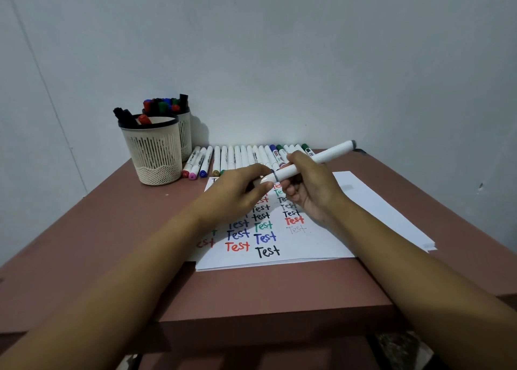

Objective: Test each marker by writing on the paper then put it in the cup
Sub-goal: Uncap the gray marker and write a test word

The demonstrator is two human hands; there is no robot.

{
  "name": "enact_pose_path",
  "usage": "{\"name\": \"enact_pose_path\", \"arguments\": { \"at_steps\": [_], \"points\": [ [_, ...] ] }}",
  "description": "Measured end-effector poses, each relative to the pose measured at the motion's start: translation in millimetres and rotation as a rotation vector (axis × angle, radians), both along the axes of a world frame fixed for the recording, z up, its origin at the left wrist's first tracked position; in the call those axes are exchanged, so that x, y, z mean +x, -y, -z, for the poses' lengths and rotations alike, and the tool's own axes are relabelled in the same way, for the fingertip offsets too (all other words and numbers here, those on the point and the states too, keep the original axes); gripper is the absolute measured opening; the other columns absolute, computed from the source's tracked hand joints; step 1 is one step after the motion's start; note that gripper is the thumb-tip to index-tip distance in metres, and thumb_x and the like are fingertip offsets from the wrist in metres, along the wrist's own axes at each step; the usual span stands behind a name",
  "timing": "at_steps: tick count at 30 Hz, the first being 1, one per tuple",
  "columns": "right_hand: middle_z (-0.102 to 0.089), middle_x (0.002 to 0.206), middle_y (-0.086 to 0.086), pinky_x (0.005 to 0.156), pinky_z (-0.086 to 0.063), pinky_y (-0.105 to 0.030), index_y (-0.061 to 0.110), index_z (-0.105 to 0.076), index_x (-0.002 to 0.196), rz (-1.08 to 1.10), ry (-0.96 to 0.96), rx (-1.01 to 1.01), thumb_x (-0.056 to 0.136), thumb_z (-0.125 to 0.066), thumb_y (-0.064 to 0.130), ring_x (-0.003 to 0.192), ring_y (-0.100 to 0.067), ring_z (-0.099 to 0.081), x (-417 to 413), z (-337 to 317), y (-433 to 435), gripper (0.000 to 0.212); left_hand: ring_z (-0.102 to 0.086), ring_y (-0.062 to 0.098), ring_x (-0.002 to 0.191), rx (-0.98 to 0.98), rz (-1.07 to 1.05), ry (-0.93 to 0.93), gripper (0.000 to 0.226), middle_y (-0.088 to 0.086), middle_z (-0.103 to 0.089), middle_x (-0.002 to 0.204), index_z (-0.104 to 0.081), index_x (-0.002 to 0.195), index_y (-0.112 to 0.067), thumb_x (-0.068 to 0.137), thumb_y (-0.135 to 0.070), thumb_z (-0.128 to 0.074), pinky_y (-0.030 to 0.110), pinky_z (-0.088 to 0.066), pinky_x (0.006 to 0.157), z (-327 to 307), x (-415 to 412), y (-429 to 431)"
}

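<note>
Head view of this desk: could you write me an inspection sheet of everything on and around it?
Surface: reddish-brown table, standing against a wall.
Job's things: white marker held above the paper, which carries rows of "Test" in several colours; row of markers lying along the table's far edge; front cup holding a few markers; back cup packed with markers.
Clutter: nothing seen.
Hands: right hand grips the white marker's barrel; left hand has its fingers pinching the near end.
Cables: nothing seen.
Surroundings: plain pale wall.
</note>
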State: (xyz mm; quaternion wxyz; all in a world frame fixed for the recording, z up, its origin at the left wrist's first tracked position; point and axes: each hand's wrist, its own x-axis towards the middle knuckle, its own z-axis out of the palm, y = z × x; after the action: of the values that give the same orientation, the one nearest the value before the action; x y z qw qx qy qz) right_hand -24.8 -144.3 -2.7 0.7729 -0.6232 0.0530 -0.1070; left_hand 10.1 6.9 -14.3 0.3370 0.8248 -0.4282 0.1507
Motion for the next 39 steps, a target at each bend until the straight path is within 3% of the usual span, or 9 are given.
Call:
{"name": "enact_pose_path", "arguments": {
  "at_steps": [16, 18, 22, 26, 30, 32, 35, 37, 39],
  "points": [
    [-0.045, 0.047, -0.005, 0.036, -0.029, -0.016, 0.009, -0.047, 0.069, 0.019, -0.041, 0.158, 0.091, -0.044, 0.016, 0.037, -0.011, -0.04, 3, 2, -3, 0.024, -0.043, 0.003, 0.052, -0.063, -0.018, 0.196, 0.015, -0.018, -0.043, 0.064, -0.059, 0.097, -0.001, 0.089, -0.013, -0.06, 0.009, -0.031, 0.051, 3, -2, 6],
    [-0.045, 0.047, -0.005, 0.036, -0.029, -0.016, 0.009, -0.048, 0.069, 0.011, -0.056, 0.157, 0.092, -0.045, 0.018, 0.037, -0.011, -0.039, 3, 2, -2, 0.024, -0.044, 0.004, 0.051, -0.092, -0.038, 0.113, 0.015, -0.015, -0.046, 0.062, -0.063, 0.1, -0.006, 0.089, -0.015, -0.062, 0.01, -0.032, 0.05, 3, -3, 7],
    [-0.045, 0.049, -0.002, 0.035, -0.029, -0.016, 0.013, -0.051, 0.072, -0.042, -0.093, 0.192, 0.091, -0.057, 0.04, 0.038, -0.009, -0.037, 4, -3, 1, 0.034, -0.044, 0.009, 0.056, -0.369, 0.012, -0.37, 0.016, 0.004, -0.053, 0.066, -0.066, 0.097, -0.023, 0.083, -0.017, -0.069, 0.021, -0.036, 0.052, -6, 1, 3],
    [-0.047, 0.055, -0.001, 0.04, -0.031, -0.018, 0.014, -0.053, 0.087, -0.124, -0.086, 0.262, 0.082, -0.057, 0.062, 0.043, -0.009, -0.039, 1, -4, 2, 0.048, -0.049, 0.007, 0.053, -0.598, 0.017, -0.545, 0.01, -0.002, -0.055, 0.06, -0.065, 0.086, -0.012, 0.08, -0.006, -0.069, 0.021, -0.04, 0.053, -14, 3, -1],
    [-0.055, 0.068, -0.006, 0.05, -0.042, -0.023, 0.013, -0.057, 0.099, -0.069, -0.017, 0.302, 0.089, -0.047, 0.06, 0.056, -0.014, -0.051, 1, -4, 6, 0.05, -0.052, 0.007, 0.06, -0.882, 0.05, -0.671, 0.006, 0.002, -0.052, 0.071, -0.061, 0.086, -0.008, 0.081, -0.005, -0.064, 0.017, -0.044, 0.051, -20, 7, -10],
    [-0.056, 0.074, -0.006, 0.057, -0.043, -0.026, 0.012, -0.059, 0.099, 0.063, -0.005, 0.063, 0.096, -0.039, 0.053, 0.063, -0.014, -0.052, 4, -1, 8, 0.046, -0.063, 0.013, 0.074, -0.988, 0.007, -0.678, 0.012, 0.008, -0.06, 0.086, -0.059, 0.096, -0.003, 0.084, -0.005, -0.062, 0.016, -0.051, 0.06, -25, 13, -20],
    [-0.058, 0.082, -0.005, 0.07, -0.041, -0.03, 0.005, -0.063, 0.099, 0.22, 0.062, -0.587, 0.1, -0.036, 0.041, 0.075, -0.017, -0.053, 11, 16, 8, 0.045, -0.068, 0.02, 0.09, -1.082, -0.053, -0.589, 0.036, 0.017, -0.062, 0.106, -0.05, 0.118, 0.008, 0.086, -0.003, -0.062, 0.021, -0.055, 0.071, -38, 23, -35],
    [-0.064, 0.102, -0.009, 0.084, -0.047, -0.034, 0.01, -0.067, 0.109, 0.189, 0.095, -1.112, 0.098, -0.043, 0.037, 0.097, -0.023, -0.057, 17, 32, 9, 0.038, -0.068, 0.016, 0.087, -1.055, -0.167, -0.465, 0.037, 0.011, -0.063, 0.1, -0.05, 0.12, 0.006, 0.087, -0.006, -0.062, 0.022, -0.056, 0.073, -48, 28, -43],
    [-0.06, 0.119, -0.01, 0.091, -0.046, -0.037, 0.013, -0.064, 0.119, 0.104, 0.063, -1.42, 0.096, -0.045, 0.035, 0.114, -0.028, -0.052, 18, 37, 7, 0.037, -0.067, 0.017, 0.089, -0.951, -0.315, -0.29, 0.031, 0.005, -0.064, 0.094, -0.056, 0.114, -0.001, 0.085, -0.009, -0.064, 0.027, -0.057, 0.076, -58, 32, -54]
  ]
}}
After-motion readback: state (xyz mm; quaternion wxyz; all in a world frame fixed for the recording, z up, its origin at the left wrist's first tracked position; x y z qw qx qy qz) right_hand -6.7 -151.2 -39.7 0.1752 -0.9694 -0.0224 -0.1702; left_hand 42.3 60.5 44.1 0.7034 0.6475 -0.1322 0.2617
